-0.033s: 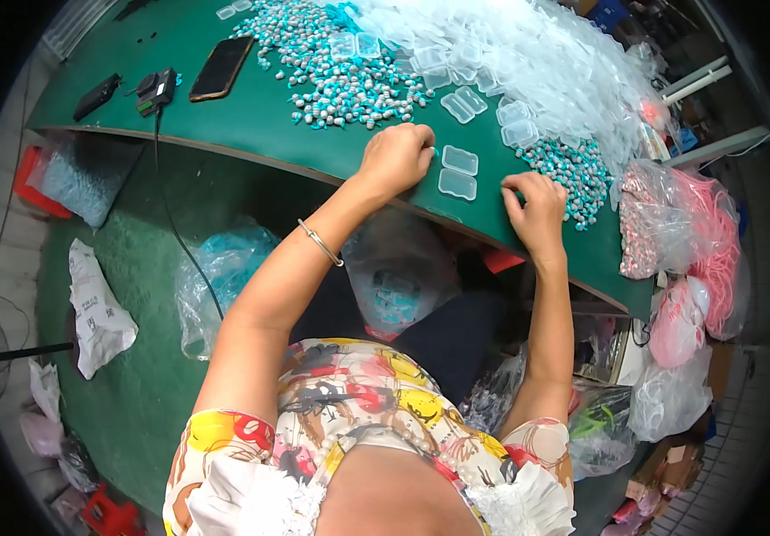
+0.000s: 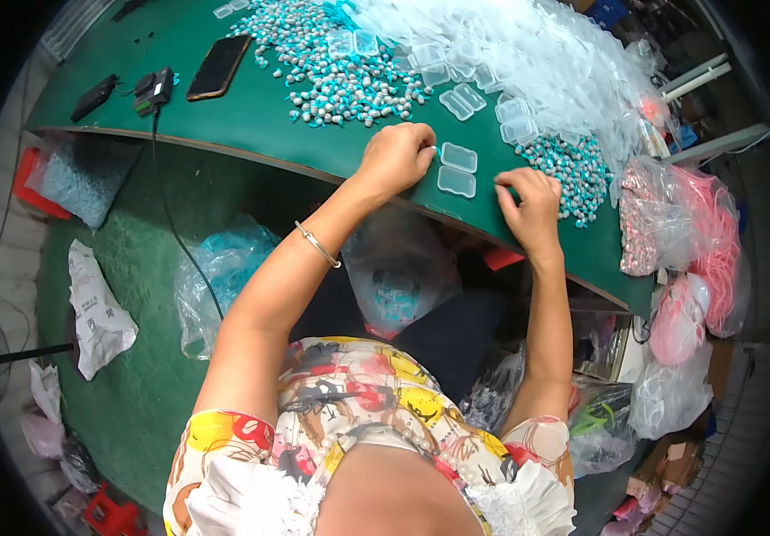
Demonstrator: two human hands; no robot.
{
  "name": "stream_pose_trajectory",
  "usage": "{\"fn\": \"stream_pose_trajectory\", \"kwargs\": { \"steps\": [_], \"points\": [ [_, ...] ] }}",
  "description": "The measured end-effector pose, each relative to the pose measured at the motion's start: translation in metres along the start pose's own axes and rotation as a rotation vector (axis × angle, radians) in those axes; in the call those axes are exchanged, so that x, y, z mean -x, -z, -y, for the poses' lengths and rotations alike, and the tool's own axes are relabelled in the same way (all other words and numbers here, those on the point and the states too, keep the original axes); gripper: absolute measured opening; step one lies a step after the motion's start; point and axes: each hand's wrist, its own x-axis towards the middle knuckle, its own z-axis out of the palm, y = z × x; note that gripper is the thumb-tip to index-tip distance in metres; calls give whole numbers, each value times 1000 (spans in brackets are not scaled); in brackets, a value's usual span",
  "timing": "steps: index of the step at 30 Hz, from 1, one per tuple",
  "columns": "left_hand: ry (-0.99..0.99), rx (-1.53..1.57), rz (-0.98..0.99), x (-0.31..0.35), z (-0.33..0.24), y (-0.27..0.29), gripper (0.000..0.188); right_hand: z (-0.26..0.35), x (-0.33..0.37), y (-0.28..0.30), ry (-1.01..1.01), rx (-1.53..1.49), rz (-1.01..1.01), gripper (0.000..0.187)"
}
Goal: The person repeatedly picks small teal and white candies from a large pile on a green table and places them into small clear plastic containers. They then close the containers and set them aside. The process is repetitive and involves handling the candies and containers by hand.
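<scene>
On the green table, a small clear plastic case [image 2: 458, 170] lies unfolded between my hands. My left hand [image 2: 396, 159] is curled closed at the table's edge, just left of this case. A bit of teal shows at its fingertips, like one of the small teal-and-grey bead-like pieces. My right hand [image 2: 531, 201] has its fingers bent in toward the thumb, right of the case; whatever they pinch, if anything, is hidden. Beside it spreads a pile of teal-and-grey pieces [image 2: 581, 183]. A larger pile of similar pieces [image 2: 349, 89] lies beyond my left hand.
A big heap of clear plastic cases [image 2: 537, 62] covers the table's far side, with another open case [image 2: 463, 102] before it. At left lie a phone [image 2: 219, 68] and a small cabled device [image 2: 154, 91]. Pink cords [image 2: 715, 241] and filled bags hang at right.
My right hand has shifted slightly left, toward the unfolded case. The left hand stays almost where it was, and the whole view has moved a little.
</scene>
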Motion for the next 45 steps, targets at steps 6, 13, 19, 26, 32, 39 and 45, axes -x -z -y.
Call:
{"fn": "stream_pose_trajectory", "kwargs": {
  "steps": [6,13,19,26,32,39,45],
  "points": [
    [-36,91,32,19,-18,-7,13,22,-10,-17,195,-60,-10,14],
    [-76,-137,31,18,-23,-18,13,22,-17,-21,273,-20,86,13],
    [-70,-116,14,19,-22,-18,26,26,-22,-21,217,-165,93,17],
    [-270,-168,-75,22,4,15,24,21,-74,-40,146,-268,-61,19],
    [-267,-123,-99,23,18,14,22,52,-207,-106,279,-318,-5,30],
    [-219,-50,-97,24,21,13,21,73,-337,-210,302,-89,221,52],
    [-193,4,-61,24,18,18,18,60,-392,-235,155,140,648,65]
  ]
}}
